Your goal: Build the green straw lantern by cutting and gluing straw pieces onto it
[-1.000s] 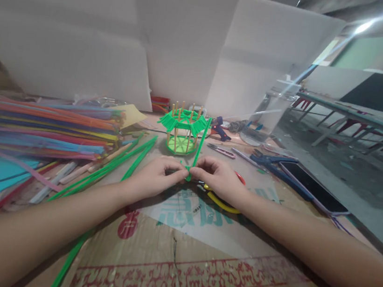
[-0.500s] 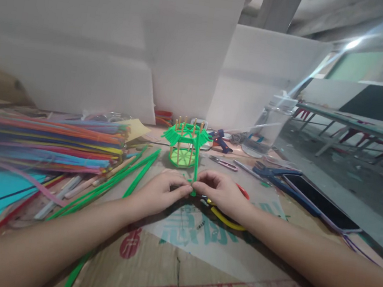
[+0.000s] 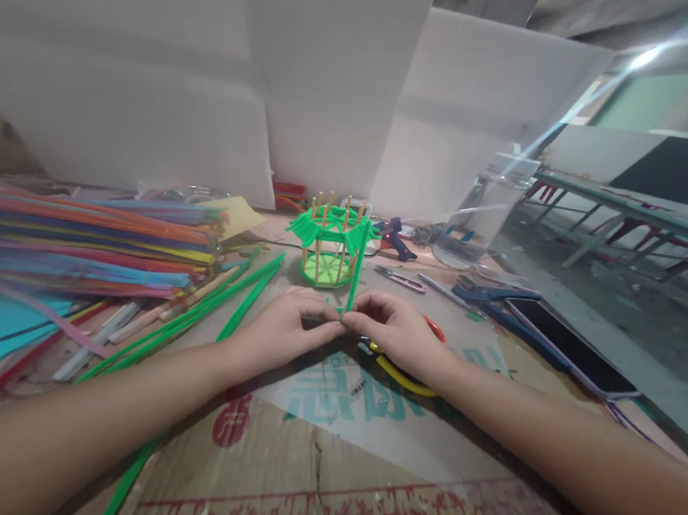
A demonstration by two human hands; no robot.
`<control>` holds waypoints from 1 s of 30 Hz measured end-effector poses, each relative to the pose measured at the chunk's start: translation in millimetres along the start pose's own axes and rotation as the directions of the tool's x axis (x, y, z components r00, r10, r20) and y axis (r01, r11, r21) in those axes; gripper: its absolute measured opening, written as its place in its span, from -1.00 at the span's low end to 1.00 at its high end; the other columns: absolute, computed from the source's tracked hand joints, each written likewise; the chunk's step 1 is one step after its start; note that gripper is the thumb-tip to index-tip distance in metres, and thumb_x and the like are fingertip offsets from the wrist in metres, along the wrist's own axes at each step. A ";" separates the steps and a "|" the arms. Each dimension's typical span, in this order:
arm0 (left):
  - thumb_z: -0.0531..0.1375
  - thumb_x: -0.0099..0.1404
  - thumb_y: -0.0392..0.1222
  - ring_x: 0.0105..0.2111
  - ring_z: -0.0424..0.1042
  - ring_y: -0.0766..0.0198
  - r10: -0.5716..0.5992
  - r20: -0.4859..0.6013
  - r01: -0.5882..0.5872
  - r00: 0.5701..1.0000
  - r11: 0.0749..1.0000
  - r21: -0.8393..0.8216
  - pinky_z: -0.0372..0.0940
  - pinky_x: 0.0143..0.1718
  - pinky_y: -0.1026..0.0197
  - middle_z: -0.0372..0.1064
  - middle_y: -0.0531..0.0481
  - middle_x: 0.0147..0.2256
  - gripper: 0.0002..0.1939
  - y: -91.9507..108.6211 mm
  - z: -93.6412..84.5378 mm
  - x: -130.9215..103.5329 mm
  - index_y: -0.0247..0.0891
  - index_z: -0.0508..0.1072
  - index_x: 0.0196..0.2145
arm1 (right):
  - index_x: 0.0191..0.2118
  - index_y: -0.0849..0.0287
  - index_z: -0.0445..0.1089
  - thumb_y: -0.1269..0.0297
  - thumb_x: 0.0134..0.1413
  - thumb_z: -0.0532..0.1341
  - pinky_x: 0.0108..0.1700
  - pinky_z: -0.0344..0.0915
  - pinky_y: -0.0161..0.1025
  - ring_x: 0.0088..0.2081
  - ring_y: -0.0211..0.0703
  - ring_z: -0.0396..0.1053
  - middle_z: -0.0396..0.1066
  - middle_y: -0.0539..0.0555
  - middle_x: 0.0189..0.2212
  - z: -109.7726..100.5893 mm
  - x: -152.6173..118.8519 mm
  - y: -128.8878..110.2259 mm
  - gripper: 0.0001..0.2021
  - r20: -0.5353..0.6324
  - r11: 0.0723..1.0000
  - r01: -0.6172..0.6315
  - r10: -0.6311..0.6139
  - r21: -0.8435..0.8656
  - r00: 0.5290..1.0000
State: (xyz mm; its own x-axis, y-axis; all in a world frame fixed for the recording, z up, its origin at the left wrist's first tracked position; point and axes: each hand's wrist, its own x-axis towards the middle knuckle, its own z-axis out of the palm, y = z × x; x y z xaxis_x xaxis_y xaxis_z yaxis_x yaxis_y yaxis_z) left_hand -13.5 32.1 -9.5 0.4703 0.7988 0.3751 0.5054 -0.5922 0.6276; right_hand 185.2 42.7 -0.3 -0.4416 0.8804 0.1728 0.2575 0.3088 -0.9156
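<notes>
A green pipe cleaner (image 3: 357,272) stands nearly upright between my hands, its lower end pinched at the fingertips. My left hand (image 3: 294,323) closes thumb and forefinger on that end from the left. From the other side my right hand (image 3: 394,332) pinches the same piece; the exact bend under the fingers is hidden. Just behind stands a small green pavilion-like model (image 3: 330,243) with thin wooden posts, a round base and a fringed green roof ring. Scissors with yellow and red handles (image 3: 404,378) lie partly under my right hand.
Bundled coloured pipe cleaners (image 3: 81,231) fill the left, with loose green strips (image 3: 182,333) nearer me. At right lie small snips (image 3: 401,279), blue-handled pliers (image 3: 484,295) and a phone (image 3: 573,347). A glue gun (image 3: 398,241) and clear water bottle (image 3: 483,212) stand behind.
The view has shifted slightly, so the table contents sit a little higher. My hands keep pinching the pipe cleaner, which now leans slightly to the right at its top.
</notes>
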 end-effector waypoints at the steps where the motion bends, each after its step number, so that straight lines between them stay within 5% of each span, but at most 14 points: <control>1: 0.19 0.34 -0.07 -0.30 0.44 0.23 0.003 0.002 -0.003 1.000 1.000 0.007 0.23 -0.20 0.21 0.53 0.02 -0.39 -0.76 -0.4 0.2 0.1 -0.20 0.60 -0.37 | -0.39 0.17 0.37 0.08 0.02 0.30 -0.35 0.21 -0.29 -0.42 -0.26 0.26 0.34 -0.05 -0.47 -0.2 0.0 -0.2 -0.76 0.009 1.000 -0.006 0.006 0.015 1.000; 30: 0.09 0.35 -0.16 -0.32 0.44 0.24 0.072 0.118 -0.062 0.990 0.994 -0.092 0.25 -0.25 0.25 0.50 -0.02 -0.41 -0.71 0.6 -3.7 2.2 -0.28 0.52 -0.43 | -0.38 0.17 0.35 0.02 0.03 0.31 -0.36 0.19 -0.26 -0.43 -0.26 0.27 0.34 -0.04 -0.47 -1.8 0.8 3.4 -0.70 0.048 0.998 -0.049 0.047 0.047 0.998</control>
State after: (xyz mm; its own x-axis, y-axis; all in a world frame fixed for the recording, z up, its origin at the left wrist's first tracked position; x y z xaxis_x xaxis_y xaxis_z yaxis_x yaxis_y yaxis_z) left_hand -14.8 33.9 -5.7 0.5879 0.7357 0.3362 0.4066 -0.6281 0.6635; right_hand 187.2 45.1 -2.7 -0.4699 0.8756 0.1119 0.2385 0.2479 -0.9390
